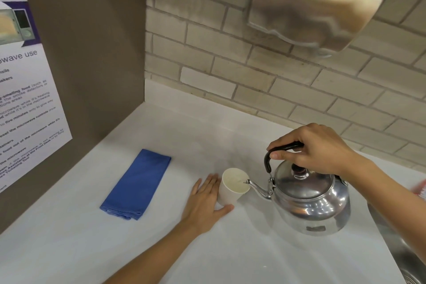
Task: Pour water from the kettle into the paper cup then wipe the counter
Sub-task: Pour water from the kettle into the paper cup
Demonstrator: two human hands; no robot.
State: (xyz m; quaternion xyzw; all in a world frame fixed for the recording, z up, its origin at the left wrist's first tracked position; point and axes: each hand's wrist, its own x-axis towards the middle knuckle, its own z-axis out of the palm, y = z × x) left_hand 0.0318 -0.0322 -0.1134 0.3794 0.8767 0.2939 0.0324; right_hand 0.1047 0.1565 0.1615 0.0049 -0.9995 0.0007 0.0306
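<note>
A white paper cup (232,188) stands upright on the white counter (161,249). My left hand (206,203) cups its left side, fingers flat on the counter and thumb curled round the base. My right hand (313,148) grips the black handle of a shiny steel kettle (311,200), held just right of the cup. The kettle's spout tip reaches over the cup's right rim. No stream of water is visible. A folded blue cloth (137,184) lies flat on the counter, left of the cup.
A brown side panel with a microwave notice (23,99) closes the left. A brick wall carries a steel hand dryer (318,4) above the kettle. A steel sink edge (401,246) runs along the counter's right side.
</note>
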